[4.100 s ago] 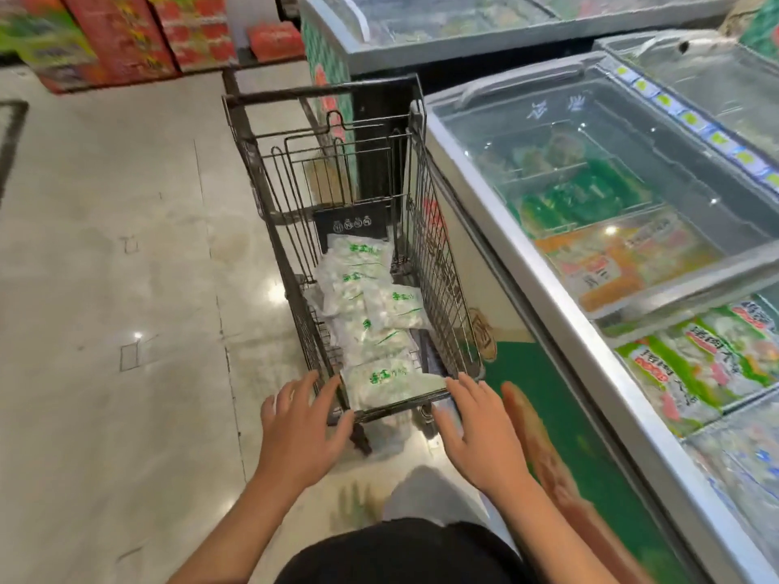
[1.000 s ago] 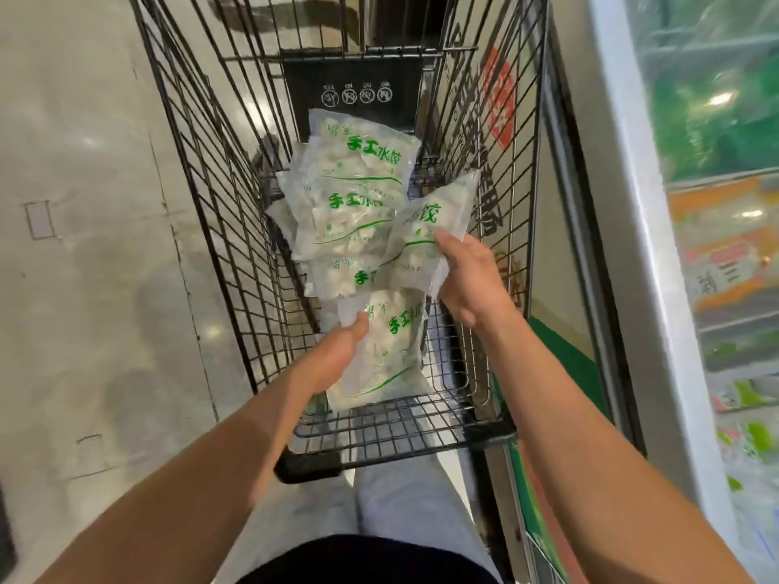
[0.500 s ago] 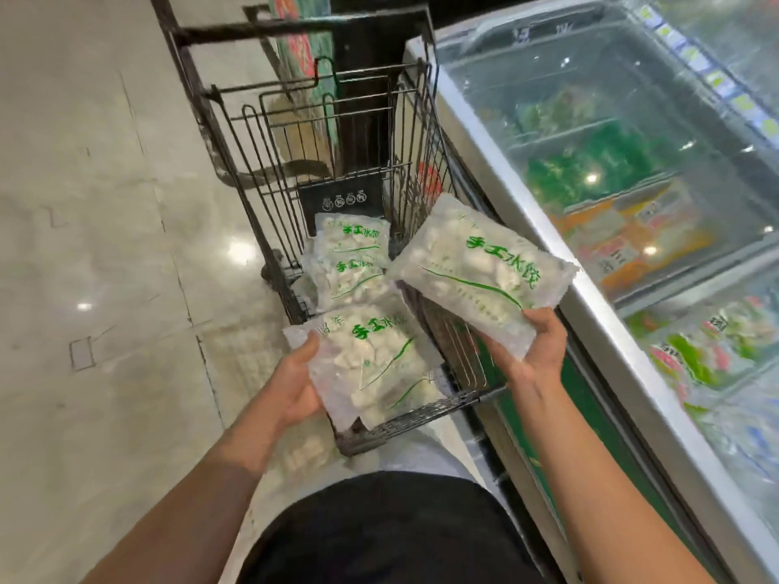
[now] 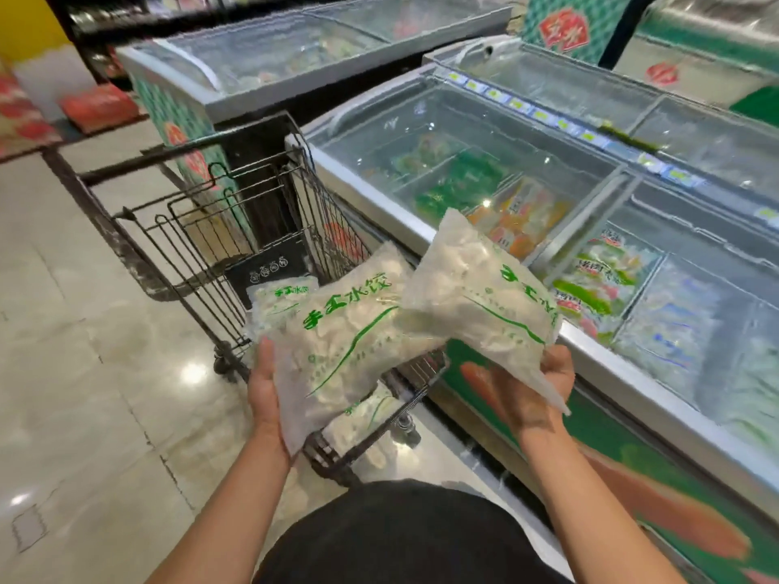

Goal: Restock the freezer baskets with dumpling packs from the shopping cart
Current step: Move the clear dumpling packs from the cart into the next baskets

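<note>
While held aloft: two dumpling packs (image 4: 354, 330).

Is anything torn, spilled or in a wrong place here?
Nothing stands out. The left hand and right hand each hold an intact dumpling pack; other packs lie in the cart.

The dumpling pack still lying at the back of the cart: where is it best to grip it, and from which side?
Probably its far short edge, from above. That dumpling pack lies flat in the cart, wire walls closing its sides, and the pack in the left hand covers its near end.
</note>
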